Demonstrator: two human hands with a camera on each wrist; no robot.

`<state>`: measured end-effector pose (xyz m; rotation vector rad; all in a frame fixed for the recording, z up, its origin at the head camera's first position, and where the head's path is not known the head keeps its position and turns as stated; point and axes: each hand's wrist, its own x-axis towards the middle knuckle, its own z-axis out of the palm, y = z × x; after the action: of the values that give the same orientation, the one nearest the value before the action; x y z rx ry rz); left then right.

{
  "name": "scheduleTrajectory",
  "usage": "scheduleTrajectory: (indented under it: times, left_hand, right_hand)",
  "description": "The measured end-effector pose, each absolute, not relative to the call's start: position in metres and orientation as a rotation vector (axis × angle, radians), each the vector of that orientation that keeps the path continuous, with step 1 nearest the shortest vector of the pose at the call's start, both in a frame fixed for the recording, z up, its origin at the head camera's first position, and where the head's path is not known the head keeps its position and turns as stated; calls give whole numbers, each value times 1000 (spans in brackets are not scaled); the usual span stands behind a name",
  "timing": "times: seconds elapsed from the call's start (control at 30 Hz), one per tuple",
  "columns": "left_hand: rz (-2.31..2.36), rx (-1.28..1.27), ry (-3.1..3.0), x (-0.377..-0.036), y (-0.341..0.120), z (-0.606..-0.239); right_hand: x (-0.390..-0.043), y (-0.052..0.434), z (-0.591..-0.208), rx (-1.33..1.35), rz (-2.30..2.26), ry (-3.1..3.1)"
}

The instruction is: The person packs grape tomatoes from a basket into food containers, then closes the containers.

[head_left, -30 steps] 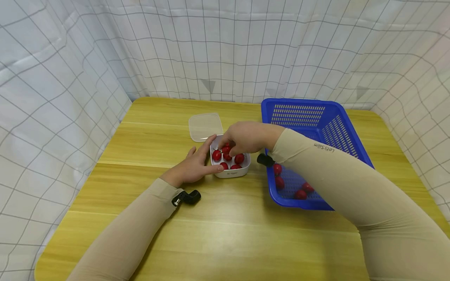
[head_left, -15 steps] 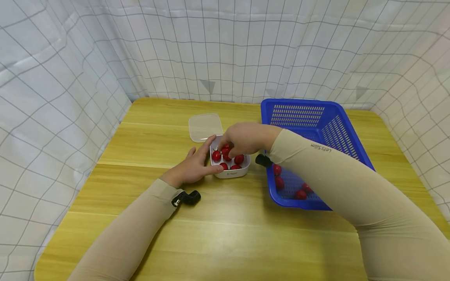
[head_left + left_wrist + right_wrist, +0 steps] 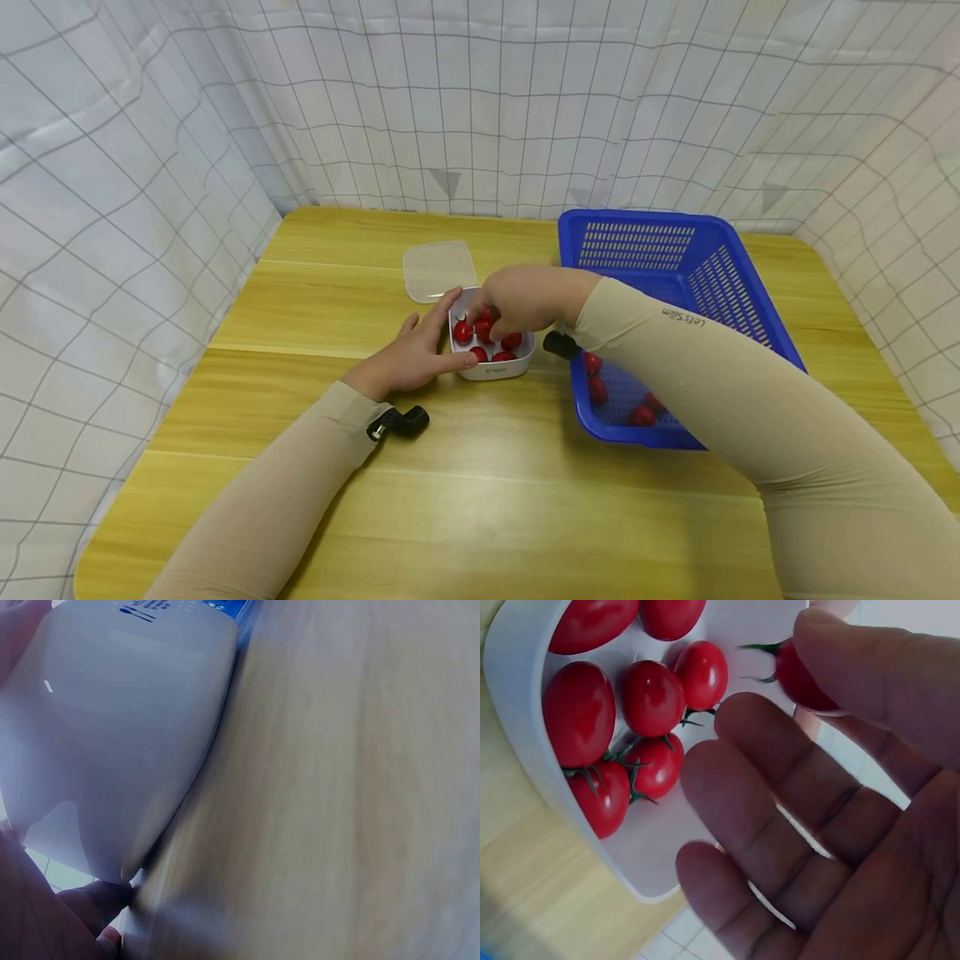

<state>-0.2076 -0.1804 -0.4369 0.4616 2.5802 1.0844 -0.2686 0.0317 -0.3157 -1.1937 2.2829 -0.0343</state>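
A small white container [image 3: 495, 367] holds several red cherry tomatoes [image 3: 462, 332] on the wooden table [image 3: 480, 500]. My left hand [image 3: 448, 332] grips its left side, thumb along the front wall; the left wrist view shows that container [image 3: 120, 735] close up against my palm. My right hand [image 3: 491, 315] hovers over the container. In the right wrist view it pinches one cherry tomato [image 3: 799, 675] between thumb and fingertip, just above the other tomatoes [image 3: 652, 697]. The hand hides that pinched tomato in the head view.
A blue plastic basket [image 3: 720, 275] stands to the right of the container with a few tomatoes [image 3: 597, 390] in its near corner. A clear lid [image 3: 438, 270] lies flat just behind the container. Gridded white cloth walls surround the table.
My right hand has sunk slightly toward the container's tomatoes. The left hand and container have stayed put.
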Motion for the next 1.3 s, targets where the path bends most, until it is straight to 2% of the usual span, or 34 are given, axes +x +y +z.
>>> scheduleTrajectory:
  times: [0.37,0.83,1.07,1.3]
  left_hand:
    - [1082,482,2588,-209,-180,-439]
    - [1077,474,2590,-209,-178,-438]
    - [1106,479,2589,-209,-177,-438]
    - [1088,481,2599,-209,-177,-437]
  right_hand:
    - [-269,33,-320,-1211,-65,2263]
    - [-272,49,-301,-1204,-226,2329]
    - [-298,110,-281,-1020,-502,2496]
    - [-333,191,-304,-753,-590,2602]
